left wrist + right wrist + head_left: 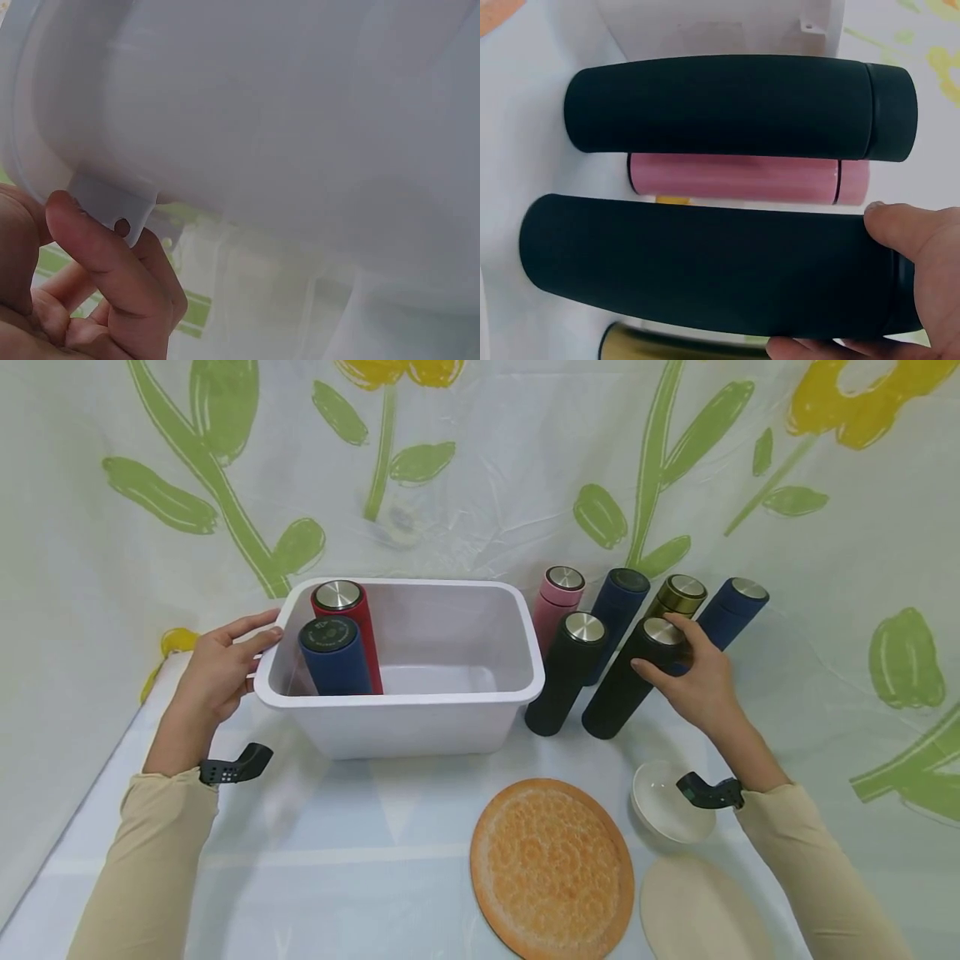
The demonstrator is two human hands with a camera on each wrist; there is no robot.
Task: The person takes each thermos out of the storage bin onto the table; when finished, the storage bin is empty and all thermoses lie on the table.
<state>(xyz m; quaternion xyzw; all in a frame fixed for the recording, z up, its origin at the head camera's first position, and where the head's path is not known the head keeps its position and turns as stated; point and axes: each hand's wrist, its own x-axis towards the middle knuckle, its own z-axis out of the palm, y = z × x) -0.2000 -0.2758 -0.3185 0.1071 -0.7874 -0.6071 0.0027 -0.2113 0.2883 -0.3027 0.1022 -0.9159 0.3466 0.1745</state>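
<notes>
While the black bottle (pixel 621 687) stands to the right of the tub, apart from it, its upper end is in the right hand (pixel 697 681): thumb on one side, other fingers on the opposite side, so grasping. Base looks to be on the worktop (pixel 360 877); can't tell if any weight is off it. Left hand (pixel 216 675) has its fingers curled on the left end of the tub (pixel 405 727), at a small holed tab (pixel 112 206) under the rim (left wrist view only).

Step in hand, as I'd judge: securing that bottle near the cap, tub steadied by the other side. Next move calls for a firm pinch and a straight lift, minding the neighbours; tipping it early could knock them.

Closest by: second black bottle (pixel 566 677) just left, gold bottle (pixel 678 597) behind. Further round, a pink bottle (pixel 555 606) near the tub's right end, one blue bottle (pixel 618 610) between pink and gold, another at far right (pixel 731 610). Inside the tub, left end: red bottle (pixel 366 631), with a short-looking blue one (pixel 337 664) in front; right part unfilled.

Nearer the person: round mat (pixel 553 868), white bowl (pixel 671 802), beige oval plate (pixel 705 914). Behind everything, a flower-print sheet (pixel 495 468).
</notes>
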